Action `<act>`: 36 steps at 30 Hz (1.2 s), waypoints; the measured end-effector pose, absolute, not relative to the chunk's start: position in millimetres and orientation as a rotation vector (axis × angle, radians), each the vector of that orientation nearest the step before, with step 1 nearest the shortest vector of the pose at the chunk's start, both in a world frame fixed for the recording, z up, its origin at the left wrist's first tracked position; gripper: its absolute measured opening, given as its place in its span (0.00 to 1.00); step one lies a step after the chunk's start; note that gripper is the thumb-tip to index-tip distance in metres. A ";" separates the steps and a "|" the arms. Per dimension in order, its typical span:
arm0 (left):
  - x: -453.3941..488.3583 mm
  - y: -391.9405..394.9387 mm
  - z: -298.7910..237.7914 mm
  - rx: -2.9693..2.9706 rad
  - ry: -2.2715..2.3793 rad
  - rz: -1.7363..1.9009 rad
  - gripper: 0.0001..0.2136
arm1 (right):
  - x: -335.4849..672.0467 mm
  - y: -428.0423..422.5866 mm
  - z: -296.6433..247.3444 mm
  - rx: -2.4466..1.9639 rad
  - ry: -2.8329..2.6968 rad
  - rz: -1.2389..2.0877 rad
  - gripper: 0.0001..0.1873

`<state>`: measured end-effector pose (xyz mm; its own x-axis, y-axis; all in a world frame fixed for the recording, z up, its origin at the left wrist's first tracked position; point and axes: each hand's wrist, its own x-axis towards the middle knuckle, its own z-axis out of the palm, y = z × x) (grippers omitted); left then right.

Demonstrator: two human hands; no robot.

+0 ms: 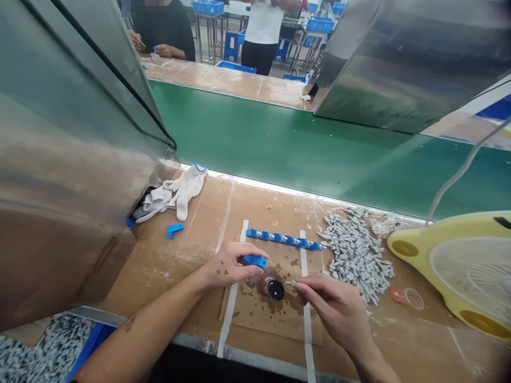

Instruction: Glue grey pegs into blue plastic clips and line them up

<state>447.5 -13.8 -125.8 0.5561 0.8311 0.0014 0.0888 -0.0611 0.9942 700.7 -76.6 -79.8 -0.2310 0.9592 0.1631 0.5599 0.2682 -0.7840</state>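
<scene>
My left hand (229,264) pinches a small blue plastic part (255,260) just above the cardboard-covered bench. My right hand (333,308) is closed on a small grey piece (290,283), its tip held beside a little round black pot (275,289) that stands on a stained cardboard patch. A row of blue parts (284,240) lies in a line behind my hands. A heap of small grey pieces (356,254) lies to the right of that row.
A green conveyor belt (303,143) runs behind the bench. White gloves (175,194) and a loose blue part (174,230) lie at left beside a metal housing (59,175). A yellow fan (459,266) stands at right. Other people work at the far side.
</scene>
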 end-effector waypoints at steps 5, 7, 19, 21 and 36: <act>448.9 -13.9 -122.6 1.585 0.800 0.766 0.12 | 696.4 -86.0 -83.1 -1.339 -2.076 0.691 0.09; 448.9 -13.8 -121.9 1.595 0.795 0.771 0.11 | 697.2 -89.7 -84.3 -1.346 -2.105 0.694 0.09; 449.3 -13.5 -117.7 1.648 0.792 0.788 0.10 | 698.0 -92.5 -85.9 -1.377 -2.157 0.672 0.11; 449.3 -14.1 -118.4 1.658 0.784 0.788 0.10 | 697.9 -92.5 -85.7 -1.377 -2.158 0.669 0.11; 448.8 -14.8 -122.8 1.708 0.719 0.812 0.11 | 699.2 -89.1 -79.3 -1.339 -2.038 0.718 0.08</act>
